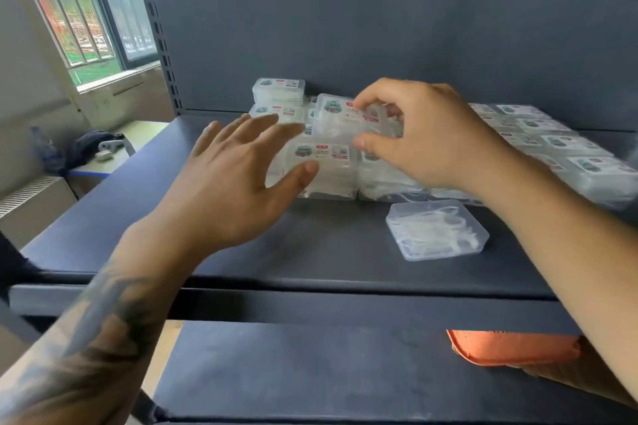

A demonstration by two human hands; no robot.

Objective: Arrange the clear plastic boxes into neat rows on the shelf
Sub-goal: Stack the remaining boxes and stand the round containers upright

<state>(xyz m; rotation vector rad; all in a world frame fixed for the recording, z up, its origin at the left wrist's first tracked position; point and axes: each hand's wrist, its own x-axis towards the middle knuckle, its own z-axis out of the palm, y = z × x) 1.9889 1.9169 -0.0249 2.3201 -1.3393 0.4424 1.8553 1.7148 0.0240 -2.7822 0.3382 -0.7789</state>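
Note:
My right hand [424, 134] pinches a clear plastic box [336, 121] with a green and red label, held tilted above the stacks. My left hand [234, 176] is spread with straight fingers beside the front-left stack [321, 169], thumb at its side. A taller stack [279, 93] stands against the back panel. Rows of labelled boxes [559, 155] fill the right side of the dark shelf [241, 252]. One clear box [436, 229] lies alone, label side hidden, in front of the stacks.
A lower shelf [310, 369] sits beneath, with an orange tray [511, 348] at its right. To the left are a perforated shelf upright [162, 45], a window, a radiator and a desk with dark items [93, 148].

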